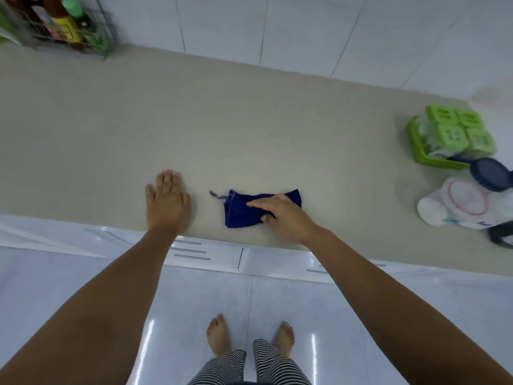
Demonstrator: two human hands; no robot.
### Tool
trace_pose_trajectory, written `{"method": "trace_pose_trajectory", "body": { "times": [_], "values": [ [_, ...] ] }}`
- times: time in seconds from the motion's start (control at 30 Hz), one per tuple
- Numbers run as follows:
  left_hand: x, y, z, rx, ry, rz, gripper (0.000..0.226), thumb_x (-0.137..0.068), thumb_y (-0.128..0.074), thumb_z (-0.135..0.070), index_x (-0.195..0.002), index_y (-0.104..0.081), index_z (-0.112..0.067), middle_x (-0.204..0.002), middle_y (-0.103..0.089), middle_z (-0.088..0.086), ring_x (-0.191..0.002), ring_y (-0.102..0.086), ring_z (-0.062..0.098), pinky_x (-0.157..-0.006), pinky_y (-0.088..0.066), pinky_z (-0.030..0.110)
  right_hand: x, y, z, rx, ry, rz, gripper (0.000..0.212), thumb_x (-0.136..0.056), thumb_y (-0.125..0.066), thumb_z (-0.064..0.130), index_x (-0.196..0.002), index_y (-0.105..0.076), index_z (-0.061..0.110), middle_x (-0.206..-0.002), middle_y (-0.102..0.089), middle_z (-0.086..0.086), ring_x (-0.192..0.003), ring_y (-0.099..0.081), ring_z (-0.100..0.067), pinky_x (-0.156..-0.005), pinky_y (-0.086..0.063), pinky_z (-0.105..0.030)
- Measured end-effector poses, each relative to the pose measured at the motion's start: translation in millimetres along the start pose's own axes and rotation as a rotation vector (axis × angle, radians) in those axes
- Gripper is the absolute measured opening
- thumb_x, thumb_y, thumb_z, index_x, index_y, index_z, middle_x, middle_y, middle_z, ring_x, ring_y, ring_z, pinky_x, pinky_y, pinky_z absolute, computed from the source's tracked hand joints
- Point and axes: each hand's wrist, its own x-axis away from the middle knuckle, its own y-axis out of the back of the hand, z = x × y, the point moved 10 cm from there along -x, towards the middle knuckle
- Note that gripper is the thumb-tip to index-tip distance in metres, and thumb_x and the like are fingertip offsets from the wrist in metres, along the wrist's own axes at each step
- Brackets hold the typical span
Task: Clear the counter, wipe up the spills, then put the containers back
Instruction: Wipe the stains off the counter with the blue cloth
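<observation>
A folded dark blue cloth (241, 211) lies on the beige counter (249, 129) near its front edge. My right hand (280, 215) presses flat on the cloth's right part, thumb under its lower edge. To the left of the cloth my left hand (166, 202) rests flat on the bare counter, fingers together, holding nothing. At the right end of the counter stand a green tray of green-lidded containers (455, 134), a jar with a dark blue lid (490, 175) and a white container with a red ring on its lid (460, 204).
A wire rack with bottles (63, 26) stands at the back left corner against the white tiled wall. White cabinet fronts (205, 254) run below the counter edge. My bare feet are on the glossy tiled floor.
</observation>
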Motion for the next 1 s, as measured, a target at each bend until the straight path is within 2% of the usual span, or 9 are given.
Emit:
{"method": "trace_pose_trajectory", "body": {
  "times": [0.1, 0.27, 0.4, 0.5, 0.6, 0.67, 1.0],
  "values": [
    [9.4, -5.2, -43.2, -0.01, -0.056, 0.018, 0.056, -0.098, -0.029, -0.021, -0.151, -0.019, -0.006, -0.16, -0.016, 0.012, -0.149, -0.009, 0.024, -0.118, -0.006, 0.047, 32.0, 16.6, -32.1, 0.037, -0.038, -0.033, 0.047, -0.094, -0.049, 0.006, -0.134, -0.052, 0.03, -0.135, -0.055, 0.014, -0.116, -0.04, -0.007, -0.101, -0.03, -0.015],
    [37.4, -21.4, -165.0, 0.087, -0.222, 0.05, 0.057, -0.097, -0.027, -0.021, -0.151, -0.012, -0.007, -0.161, -0.01, 0.01, -0.15, -0.004, 0.022, -0.12, 0.003, 0.044, 84.6, 52.0, -88.9, 0.092, -0.115, -0.074, 0.046, -0.096, -0.048, 0.009, -0.136, -0.049, 0.033, -0.133, -0.055, 0.016, -0.122, -0.041, -0.01, -0.097, -0.031, -0.016],
    [55.9, -41.2, -229.2, 0.061, -0.278, 0.096, 0.068, -0.088, -0.002, -0.033, -0.152, -0.005, -0.01, -0.162, -0.004, 0.008, -0.15, 0.001, 0.02, -0.12, 0.007, 0.042, 110.7, 74.3, -129.7, 0.103, -0.16, -0.122, 0.045, -0.098, -0.047, 0.015, -0.138, -0.045, 0.035, -0.14, -0.048, 0.017, -0.127, -0.037, -0.008, -0.108, -0.035, -0.026],
    [63.2, -53.7, -237.1, -0.009, -0.295, 0.092, 0.078, -0.08, 0.01, -0.038, -0.152, -0.003, -0.012, -0.162, -0.002, 0.005, -0.15, 0.003, 0.019, -0.121, 0.004, 0.042, 110.9, 71.8, -137.4, 0.152, -0.148, -0.079, 0.048, -0.099, -0.043, 0.026, -0.145, -0.032, 0.036, -0.153, -0.031, 0.016, -0.14, -0.024, -0.011, -0.115, -0.025, -0.029],
    [63.7, -54.2, -236.1, -0.019, -0.297, 0.073, 0.08, -0.079, 0.01, -0.039, -0.152, -0.005, -0.012, -0.162, -0.003, 0.004, -0.15, 0.003, 0.018, -0.121, 0.004, 0.041, 101.9, 62.7, -140.8, 0.238, -0.149, -0.015, 0.053, -0.1, -0.034, 0.037, -0.149, -0.016, 0.038, -0.16, -0.012, 0.013, -0.147, -0.005, -0.018, -0.122, -0.005, -0.039],
    [63.2, -54.4, -236.9, -0.026, -0.293, 0.075, 0.08, -0.079, 0.01, -0.039, -0.153, -0.005, -0.012, -0.162, -0.003, 0.003, -0.15, 0.003, 0.018, -0.121, 0.005, 0.04, 93.2, 63.3, -143.1, 0.238, -0.143, 0.016, 0.053, -0.1, -0.033, 0.038, -0.15, -0.013, 0.039, -0.161, -0.006, 0.012, -0.149, 0.001, -0.019, -0.121, 0.004, -0.039],
    [62.9, -55.0, -238.2, -0.015, -0.288, 0.108, 0.084, -0.076, 0.013, -0.041, -0.153, -0.006, -0.013, -0.162, -0.003, 0.003, -0.15, 0.004, 0.018, -0.121, 0.003, 0.042, 84.9, 67.3, -134.8, 0.293, -0.064, 0.054, 0.053, -0.1, -0.032, 0.033, -0.15, -0.015, 0.036, -0.161, -0.009, 0.009, -0.149, 0.001, -0.018, -0.121, 0.005, -0.036]
  ]
}}
